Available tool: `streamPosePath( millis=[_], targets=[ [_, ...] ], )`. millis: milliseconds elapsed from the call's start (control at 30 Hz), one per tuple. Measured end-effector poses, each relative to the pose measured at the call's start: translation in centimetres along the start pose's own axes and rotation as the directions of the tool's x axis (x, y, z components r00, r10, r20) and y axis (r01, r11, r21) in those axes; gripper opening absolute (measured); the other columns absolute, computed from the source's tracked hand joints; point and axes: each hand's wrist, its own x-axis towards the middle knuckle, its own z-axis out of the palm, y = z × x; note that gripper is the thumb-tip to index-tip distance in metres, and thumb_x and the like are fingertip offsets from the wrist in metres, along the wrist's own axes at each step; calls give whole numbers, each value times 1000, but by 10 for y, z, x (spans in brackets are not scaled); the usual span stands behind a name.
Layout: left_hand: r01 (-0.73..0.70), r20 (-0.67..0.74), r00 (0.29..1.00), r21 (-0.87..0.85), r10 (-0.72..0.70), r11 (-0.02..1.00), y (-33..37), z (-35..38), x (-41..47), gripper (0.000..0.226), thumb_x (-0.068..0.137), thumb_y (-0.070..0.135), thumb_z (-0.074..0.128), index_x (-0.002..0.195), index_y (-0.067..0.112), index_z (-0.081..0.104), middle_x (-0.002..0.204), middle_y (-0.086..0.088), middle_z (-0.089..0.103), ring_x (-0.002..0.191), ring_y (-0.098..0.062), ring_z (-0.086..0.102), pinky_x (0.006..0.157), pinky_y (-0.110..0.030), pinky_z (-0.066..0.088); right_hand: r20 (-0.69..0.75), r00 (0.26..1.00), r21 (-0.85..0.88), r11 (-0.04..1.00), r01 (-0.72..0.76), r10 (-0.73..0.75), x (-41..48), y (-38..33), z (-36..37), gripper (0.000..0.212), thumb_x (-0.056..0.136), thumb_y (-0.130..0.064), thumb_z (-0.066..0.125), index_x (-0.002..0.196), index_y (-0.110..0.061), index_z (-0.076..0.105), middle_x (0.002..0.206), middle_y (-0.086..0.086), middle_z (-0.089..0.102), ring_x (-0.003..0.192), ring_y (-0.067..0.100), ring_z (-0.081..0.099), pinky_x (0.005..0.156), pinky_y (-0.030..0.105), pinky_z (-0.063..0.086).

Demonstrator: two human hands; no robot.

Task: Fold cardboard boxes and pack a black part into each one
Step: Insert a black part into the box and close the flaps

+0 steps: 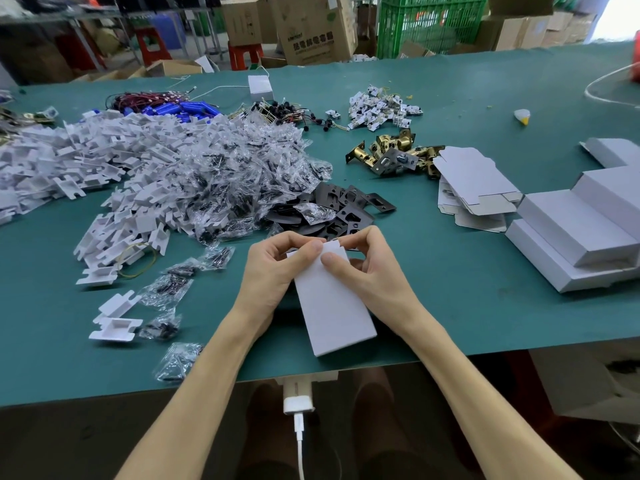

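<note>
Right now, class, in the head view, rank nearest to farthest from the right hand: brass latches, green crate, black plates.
1. black plates, just beyond the right hand.
2. brass latches, farther back, slightly right.
3. green crate, far background.

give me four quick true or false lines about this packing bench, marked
1. The left hand and right hand both hold the small white cardboard box. True.
2. The flat black metal plates sit inside a crate. False: they lie loose on the green table, just beyond the hands.
3. The brass latch bolts lie to the right of the heap of clear plastic bags. True.
4. The stacked closed white boxes stand at the table's left side. False: they are on the right.
</note>
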Motion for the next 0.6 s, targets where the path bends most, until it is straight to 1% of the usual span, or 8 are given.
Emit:
streamPosePath(
  millis=[67, 100, 167, 300, 400, 500, 567, 600],
  targets=[
    [-4, -18, 1000, 22, 4, 1000, -1, 1, 0, 21, 86, 27, 79, 87, 6, 75, 82, -9, 75, 68, -20, 65, 60, -28, 56, 1, 1000, -38, 999, 9, -9, 0, 1, 2, 40, 87, -34, 80, 102, -19, 46, 98, -3, 68, 73, 24, 76, 55, 47, 61],
    [-5, -24, 1000, 33, 6, 999, -2, 1, 0, 20, 88, 25, 79, 87, 5, 75, 81, -10, 75, 67, -20, 65, 59, -28, 56, -9, 1000, -59, 998, 18, -18, 0, 2, 3, 40, 87, -34, 80, 102, -20, 46, 98, -4, 67, 71, 21, 75, 52, 39, 59],
    [-8, -30, 1000, 43, 9, 999, -2, 2, 0, 15, 91, 20, 79, 87, 6, 75, 80, -9, 75, 67, -19, 65, 58, -28, 56, -44, 998, -90, 995, 31, -35, 0, 2, 5, 41, 86, -35, 81, 101, -24, 45, 102, -5, 64, 66, 19, 74, 48, 30, 54],
    [-8, -28, 1000, 32, 8, 999, 1, 3, -1, 11, 93, 15, 77, 84, 10, 77, 80, -11, 75, 66, -20, 65, 58, -28, 56, -61, 998, -64, 998, 15, -19, 1, 2, 4, 42, 86, -33, 82, 101, -25, 44, 106, -3, 63, 67, 25, 74, 51, 39, 56],
    [-9, -33, 999, 45, 10, 999, 1, 5, -1, 12, 94, 14, 76, 81, 14, 77, 79, -10, 74, 66, -20, 65, 58, -28, 55, -44, 999, -80, 997, 17, -20, 1, 2, 4, 42, 87, -32, 81, 103, -25, 43, 110, 0, 61, 68, 24, 74, 51, 35, 56],
    [-1, -44, 999, 74, 5, 997, 0, 4, 0, 12, 94, 15, 76, 82, 12, 77, 79, -7, 74, 67, -19, 64, 59, -28, 54, -2, 999, -95, 994, 50, -50, 1, 1, 5, 48, 87, -30, 81, 117, -26, 43, 117, 4, 58, 70, 23, 73, 56, 30, 57],
    [10, -38, 999, 82, -7, 997, 0, 3, 1, 12, 93, 18, 78, 84, 10, 77, 79, -7, 74, 68, -19, 64, 60, -29, 53, 21, 998, -97, 993, 66, -64, 1, 0, 4, 54, 88, -30, 80, 126, -26, 42, 118, 4, 59, 70, 24, 74, 57, 34, 59],
    [16, -35, 999, 81, -13, 997, 0, 2, 1, 14, 91, 22, 79, 85, 10, 77, 79, -7, 74, 68, -19, 64, 61, -30, 53, 24, 997, -91, 993, 71, -69, 1, 0, 4, 55, 88, -29, 80, 127, -26, 42, 117, 3, 59, 70, 26, 73, 58, 37, 60]
  ],
)
